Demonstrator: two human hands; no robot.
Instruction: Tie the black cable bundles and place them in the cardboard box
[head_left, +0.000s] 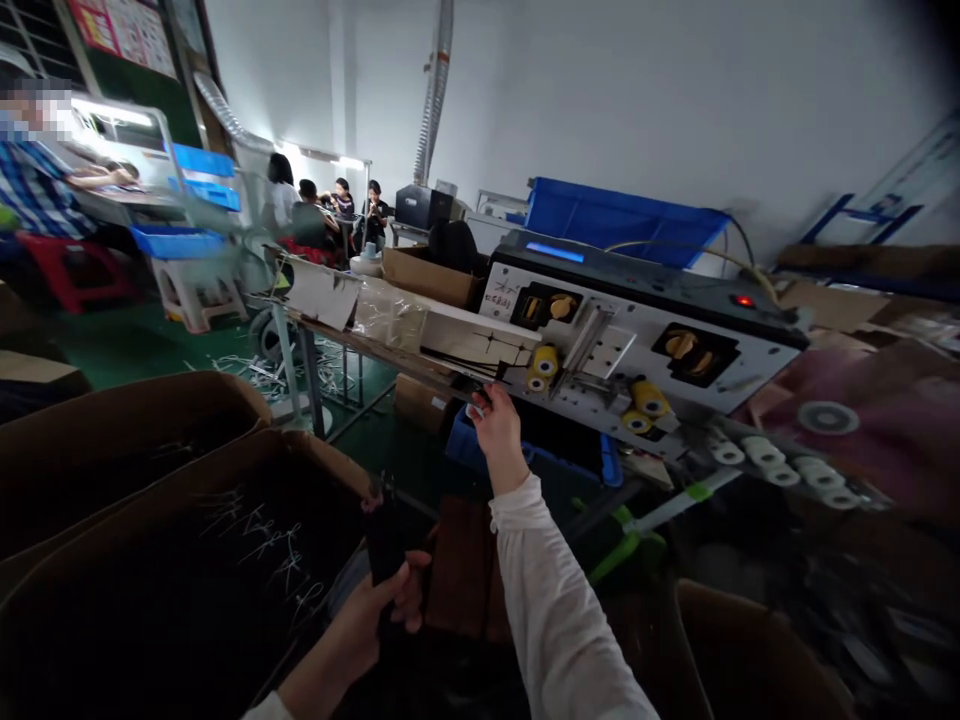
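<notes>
Roller-fed machine (637,350) above two bare hands.
An open cardboard box (324,456) stood lower left; beside it a black bundle (385,540) rose nearly upright, the left hand (390,595) wrapped around it. The right hand's (498,425) fingers bent together near the pale tray (465,331), their hold unclear.

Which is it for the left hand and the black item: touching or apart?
Touching. The head view plainly shows the left hand closed around the lower part of the black item.

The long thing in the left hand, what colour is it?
The long thing looks mostly black, in the head view.
</notes>
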